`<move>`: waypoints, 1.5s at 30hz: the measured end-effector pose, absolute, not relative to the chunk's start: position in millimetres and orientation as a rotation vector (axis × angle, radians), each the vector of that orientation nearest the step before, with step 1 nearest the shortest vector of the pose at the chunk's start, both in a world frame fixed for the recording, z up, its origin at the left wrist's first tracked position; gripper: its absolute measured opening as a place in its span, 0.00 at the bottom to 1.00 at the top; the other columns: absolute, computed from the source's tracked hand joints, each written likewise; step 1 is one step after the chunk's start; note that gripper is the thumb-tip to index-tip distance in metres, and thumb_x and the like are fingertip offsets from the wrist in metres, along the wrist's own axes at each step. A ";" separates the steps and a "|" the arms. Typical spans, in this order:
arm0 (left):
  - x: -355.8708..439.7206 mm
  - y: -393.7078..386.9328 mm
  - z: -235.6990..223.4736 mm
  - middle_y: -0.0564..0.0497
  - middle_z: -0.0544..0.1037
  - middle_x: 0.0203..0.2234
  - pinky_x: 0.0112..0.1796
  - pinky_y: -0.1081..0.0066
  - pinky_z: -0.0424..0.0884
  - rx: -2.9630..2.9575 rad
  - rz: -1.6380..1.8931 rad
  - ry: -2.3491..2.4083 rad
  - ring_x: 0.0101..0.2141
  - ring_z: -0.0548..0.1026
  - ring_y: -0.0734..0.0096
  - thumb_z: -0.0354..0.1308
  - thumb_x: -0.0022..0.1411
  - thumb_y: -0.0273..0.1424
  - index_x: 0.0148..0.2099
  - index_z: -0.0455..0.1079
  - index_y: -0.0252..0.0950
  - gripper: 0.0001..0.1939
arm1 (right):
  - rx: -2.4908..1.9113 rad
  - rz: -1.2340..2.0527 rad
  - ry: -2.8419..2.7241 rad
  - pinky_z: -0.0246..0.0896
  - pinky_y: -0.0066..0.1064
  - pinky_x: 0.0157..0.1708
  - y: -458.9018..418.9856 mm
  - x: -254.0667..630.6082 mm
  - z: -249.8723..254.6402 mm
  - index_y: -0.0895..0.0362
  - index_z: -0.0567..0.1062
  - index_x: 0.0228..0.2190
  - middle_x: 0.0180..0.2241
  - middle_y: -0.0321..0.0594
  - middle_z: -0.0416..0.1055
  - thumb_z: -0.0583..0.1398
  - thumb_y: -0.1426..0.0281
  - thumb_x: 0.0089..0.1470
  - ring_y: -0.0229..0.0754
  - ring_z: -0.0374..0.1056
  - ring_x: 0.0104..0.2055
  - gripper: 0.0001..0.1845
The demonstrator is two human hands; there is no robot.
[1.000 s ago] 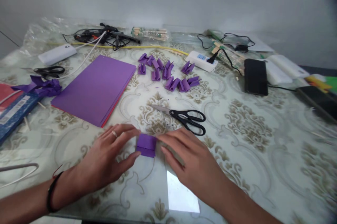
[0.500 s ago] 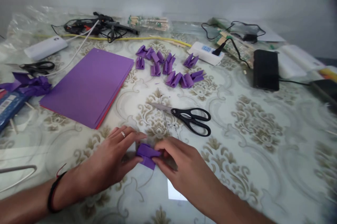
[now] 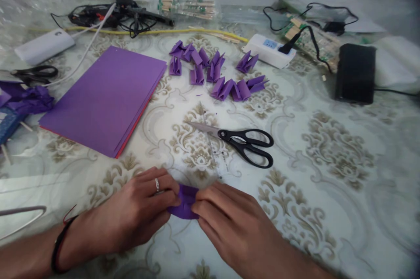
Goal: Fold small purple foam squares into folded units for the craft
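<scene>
A small folded purple paper piece (image 3: 184, 202) lies near the table's front edge, pinched from both sides. My left hand (image 3: 138, 213), with a ring on one finger and a dark band at the wrist, grips its left side with closed fingers. My right hand (image 3: 229, 222) presses and pinches its right side. Most of the piece is hidden under my fingertips. Black-handled scissors (image 3: 244, 141) lie just beyond my right hand, and a clear ruler (image 3: 216, 152) lies beside them.
A stack of purple sheets (image 3: 105, 97) lies at the left. Several folded purple pieces (image 3: 216, 75) sit behind the scissors. Farther back are a white power strip (image 3: 269, 49), cables, a glue gun (image 3: 131, 12), a black box (image 3: 356, 73), a second pair of scissors (image 3: 31, 73) and purple scraps (image 3: 26, 99).
My hands closed in on the purple piece, going from flat beside it to pinching it from both sides. The view tilted down and moved closer to the table.
</scene>
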State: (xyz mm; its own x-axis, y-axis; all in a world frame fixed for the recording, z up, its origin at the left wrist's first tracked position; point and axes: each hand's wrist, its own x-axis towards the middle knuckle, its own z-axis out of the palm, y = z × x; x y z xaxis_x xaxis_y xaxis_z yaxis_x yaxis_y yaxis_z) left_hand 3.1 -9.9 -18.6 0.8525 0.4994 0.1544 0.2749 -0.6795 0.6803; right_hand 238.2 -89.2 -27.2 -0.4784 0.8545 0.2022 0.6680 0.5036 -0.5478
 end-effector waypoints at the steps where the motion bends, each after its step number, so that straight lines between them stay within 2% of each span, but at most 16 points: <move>1: 2.5 -10.4 -18.1 0.50 0.81 0.37 0.40 0.63 0.75 2.352 0.430 0.566 0.37 0.76 0.64 0.55 0.72 0.16 0.46 0.71 0.37 0.11 | -1.268 0.571 -2.320 0.70 0.38 0.35 -88.9 238.3 -26.6 0.56 0.78 0.33 0.35 0.40 0.77 0.58 0.80 0.70 0.43 0.71 0.34 0.13; 4: -0.1 -11.7 -18.5 0.50 0.81 0.37 0.41 0.63 0.76 2.355 0.483 0.551 0.37 0.77 0.65 0.60 0.73 0.22 0.45 0.72 0.37 0.05 | -1.293 0.587 -2.307 0.72 0.38 0.36 -87.5 238.8 -24.7 0.55 0.79 0.34 0.32 0.39 0.76 0.58 0.74 0.72 0.44 0.73 0.34 0.13; 7: -2.0 -12.3 -20.2 0.51 0.81 0.38 0.42 0.63 0.76 2.353 0.484 0.555 0.37 0.77 0.66 0.61 0.74 0.23 0.45 0.74 0.37 0.04 | -1.291 0.629 -2.220 0.71 0.37 0.35 -85.9 238.8 -22.6 0.56 0.80 0.35 0.32 0.39 0.76 0.57 0.70 0.75 0.44 0.73 0.33 0.15; 12: 0.5 -14.2 -21.7 0.50 0.81 0.37 0.40 0.64 0.77 2.254 0.521 0.695 0.38 0.78 0.65 0.61 0.75 0.25 0.42 0.76 0.38 0.06 | -1.329 0.760 -2.135 0.67 0.36 0.34 -83.3 237.8 -21.4 0.56 0.80 0.35 0.31 0.37 0.76 0.55 0.71 0.75 0.43 0.73 0.33 0.17; 15: 2.3 -17.0 -24.2 0.50 0.79 0.35 0.40 0.64 0.77 2.270 0.536 0.755 0.37 0.77 0.64 0.61 0.75 0.26 0.40 0.74 0.38 0.06 | -1.361 0.724 -2.145 0.62 0.36 0.32 -81.9 236.6 -23.5 0.56 0.79 0.31 0.29 0.36 0.74 0.55 0.71 0.74 0.42 0.70 0.30 0.19; 23: 5.4 -21.9 -25.9 0.53 0.76 0.34 0.47 0.59 0.73 2.312 0.466 0.903 0.39 0.75 0.63 0.61 0.74 0.27 0.38 0.70 0.40 0.09 | -1.427 0.624 -2.148 0.59 0.37 0.30 -83.4 231.7 -28.0 0.56 0.76 0.26 0.27 0.36 0.72 0.57 0.73 0.71 0.42 0.69 0.29 0.18; 29: 5.6 -19.7 -24.8 0.53 0.77 0.32 0.45 0.61 0.70 2.319 0.464 0.930 0.37 0.74 0.63 0.63 0.74 0.29 0.34 0.72 0.40 0.12 | -1.433 0.736 -2.030 0.62 0.34 0.32 -85.2 232.0 -29.0 0.56 0.77 0.34 0.31 0.36 0.75 0.60 0.69 0.71 0.42 0.71 0.31 0.11; 32: 3.1 -17.1 -23.9 0.54 0.77 0.32 0.43 0.62 0.71 2.337 0.465 0.880 0.36 0.75 0.65 0.63 0.74 0.28 0.35 0.74 0.39 0.11 | -1.404 0.780 -1.985 0.63 0.34 0.33 -85.9 232.5 -28.6 0.55 0.77 0.34 0.31 0.36 0.76 0.62 0.66 0.72 0.41 0.72 0.32 0.12; 38: 0.8 -14.5 -22.1 0.52 0.80 0.35 0.41 0.66 0.75 2.262 0.516 0.757 0.37 0.76 0.66 0.61 0.75 0.27 0.42 0.77 0.41 0.06 | -1.378 0.789 -1.975 0.63 0.32 0.31 -86.7 232.8 -28.1 0.56 0.77 0.32 0.30 0.35 0.75 0.60 0.67 0.74 0.39 0.71 0.30 0.15; 41: 2.7 -14.7 -21.3 0.52 0.80 0.35 0.42 0.65 0.76 2.245 0.502 0.779 0.38 0.78 0.65 0.60 0.76 0.28 0.43 0.76 0.42 0.06 | -1.387 0.783 -1.978 0.64 0.33 0.33 -86.1 232.0 -28.2 0.56 0.78 0.34 0.31 0.35 0.75 0.59 0.69 0.74 0.39 0.72 0.31 0.13; 45: 4.5 -15.2 -21.1 0.50 0.81 0.36 0.42 0.62 0.76 2.242 0.479 0.788 0.38 0.78 0.63 0.57 0.77 0.27 0.43 0.75 0.41 0.08 | -1.432 0.763 -2.020 0.62 0.34 0.32 -85.5 230.5 -27.7 0.57 0.78 0.33 0.30 0.36 0.74 0.57 0.71 0.74 0.41 0.71 0.31 0.16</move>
State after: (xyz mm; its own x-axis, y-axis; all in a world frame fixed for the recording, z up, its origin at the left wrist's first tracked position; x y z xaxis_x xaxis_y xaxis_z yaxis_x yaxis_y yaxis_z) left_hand 4.5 -15.2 -21.1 0.7462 0.6572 0.1064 0.3976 -0.5680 0.7206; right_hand 230.5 -85.5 -27.7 -0.2864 0.9522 0.1063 0.6445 0.2736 -0.7140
